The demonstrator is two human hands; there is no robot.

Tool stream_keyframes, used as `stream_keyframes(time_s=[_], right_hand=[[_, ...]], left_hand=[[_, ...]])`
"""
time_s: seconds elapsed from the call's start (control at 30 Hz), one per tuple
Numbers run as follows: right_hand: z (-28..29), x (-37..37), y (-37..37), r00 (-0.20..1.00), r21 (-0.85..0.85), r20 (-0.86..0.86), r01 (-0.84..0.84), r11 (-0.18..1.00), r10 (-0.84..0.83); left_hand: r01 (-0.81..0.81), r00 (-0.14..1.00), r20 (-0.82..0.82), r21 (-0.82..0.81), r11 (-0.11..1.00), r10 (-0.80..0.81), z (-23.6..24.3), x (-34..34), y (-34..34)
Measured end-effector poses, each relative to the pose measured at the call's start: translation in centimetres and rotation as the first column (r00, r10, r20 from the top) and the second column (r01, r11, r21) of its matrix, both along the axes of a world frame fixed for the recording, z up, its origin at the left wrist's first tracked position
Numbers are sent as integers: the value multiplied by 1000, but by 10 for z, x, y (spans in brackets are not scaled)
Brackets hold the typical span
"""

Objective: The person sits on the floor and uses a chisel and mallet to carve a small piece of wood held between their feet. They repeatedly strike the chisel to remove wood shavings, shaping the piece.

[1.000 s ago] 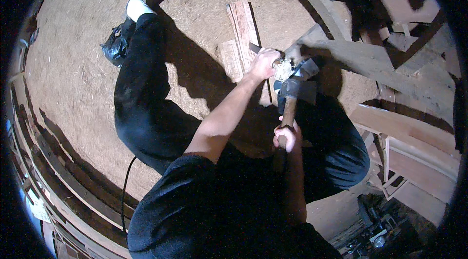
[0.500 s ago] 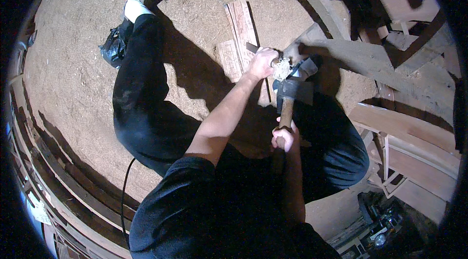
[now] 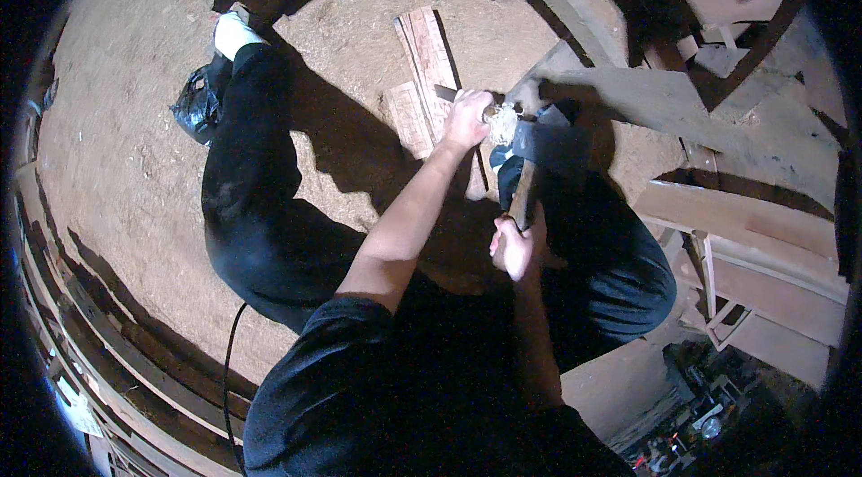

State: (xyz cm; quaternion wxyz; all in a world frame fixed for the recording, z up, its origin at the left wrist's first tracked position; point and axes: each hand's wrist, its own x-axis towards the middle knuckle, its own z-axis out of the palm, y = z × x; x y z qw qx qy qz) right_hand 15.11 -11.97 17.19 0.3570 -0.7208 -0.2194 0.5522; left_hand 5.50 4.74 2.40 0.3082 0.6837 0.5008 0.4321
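Note:
My left hand (image 3: 467,120) is closed round a chisel-like tool. Its dark flat blade (image 3: 444,92) sticks out to the upper left, and a pale, frayed clump (image 3: 504,124) shows just right of the fist. My right hand (image 3: 513,248), nearer my body, is closed round the wooden handle of a hatchet (image 3: 522,197). The broad dark hatchet head (image 3: 549,144) is beside the frayed clump; whether they touch, I cannot tell. Beyond my left hand, reddish-brown wood pieces (image 3: 424,46) lie on the ground.
Thick timber beams (image 3: 646,98) cross the far right. Planks (image 3: 736,216) lie at the right, with dark clutter (image 3: 696,419) at the lower right. A black plastic bag (image 3: 195,106) sits by my left foot. Long wooden strips (image 3: 108,324) run along the left, near a black cable (image 3: 230,369).
The hatchet head has swung away from me and to the right, so the handle now leans more to the right. My left hand keeps its grip. The whole view has shifted slightly.

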Motion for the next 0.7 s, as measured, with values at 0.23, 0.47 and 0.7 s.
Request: stream_keyframes(time_s=[0.23, 0.47, 0.7], right_hand=[[-8, -15, 22, 994, 20, 110, -22, 1000, 19], [9, -8, 17, 991, 131, -62, 122, 984, -115], [30, -18, 21, 967, 214, -37, 254, 943, -252]], left_hand=[[19, 999, -49, 45, 999, -17, 0, 2, -4], [-86, 996, 33, 43, 995, 85, 3, 1, -1], [-119, 986, 128, 53, 992, 111, 6, -4, 0]])
